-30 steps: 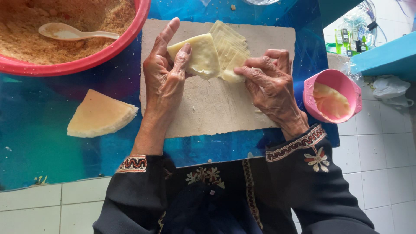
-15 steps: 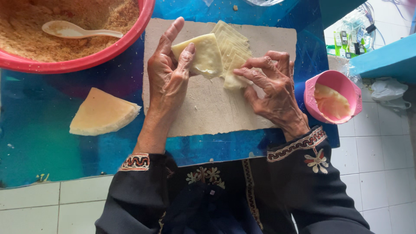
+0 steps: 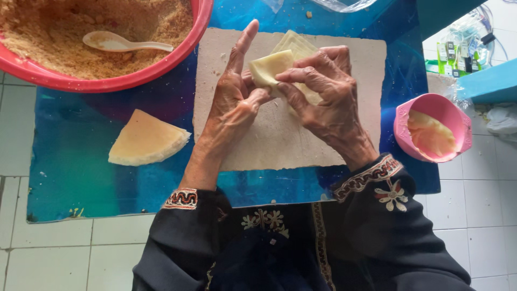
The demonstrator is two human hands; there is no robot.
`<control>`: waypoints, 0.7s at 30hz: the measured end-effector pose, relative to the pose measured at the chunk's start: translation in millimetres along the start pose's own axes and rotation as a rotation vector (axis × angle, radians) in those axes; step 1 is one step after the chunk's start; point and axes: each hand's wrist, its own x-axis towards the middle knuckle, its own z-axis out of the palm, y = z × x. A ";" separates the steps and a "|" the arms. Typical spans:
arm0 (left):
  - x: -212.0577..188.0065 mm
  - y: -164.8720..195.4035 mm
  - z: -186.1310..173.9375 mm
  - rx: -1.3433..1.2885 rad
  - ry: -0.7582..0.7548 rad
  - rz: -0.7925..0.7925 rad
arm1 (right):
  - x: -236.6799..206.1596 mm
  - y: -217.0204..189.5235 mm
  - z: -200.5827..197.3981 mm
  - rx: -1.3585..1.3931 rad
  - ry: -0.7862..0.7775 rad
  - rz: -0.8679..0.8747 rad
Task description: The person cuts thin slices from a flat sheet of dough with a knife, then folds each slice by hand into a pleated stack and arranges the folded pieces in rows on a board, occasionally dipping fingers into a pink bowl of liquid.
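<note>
Head view: both hands, left hand (image 3: pixel 237 102) and right hand (image 3: pixel 323 97), pinch folded pastry wrapper (image 3: pixel 267 67) over board (image 3: pixel 269 145); thin sheet could tear if pulled hard.

Home food-preparation area on a tiled floor.
White floor tiles (image 3: pixel 64 253), red bowl (image 3: pixel 134 75) of crumbly filling, pastry-sheet stack (image 3: pixel 145 140), board (image 3: pixel 280 140).

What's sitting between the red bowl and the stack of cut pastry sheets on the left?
Nothing: in the head view, only bare blue tabletop separates the red bowl from the pastry stack.
</note>
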 end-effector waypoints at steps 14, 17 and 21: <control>-5.2 4.7 6.2 0.241 0.079 -0.036 | 3.1 -6.9 -9.1 0.245 -0.058 0.088; -3.8 4.6 7.4 0.346 0.097 0.070 | 0.1 -5.2 -2.5 0.029 0.034 -0.061; -1.5 8.7 7.2 0.337 0.112 -0.060 | -7.2 14.4 -9.0 0.441 0.051 0.322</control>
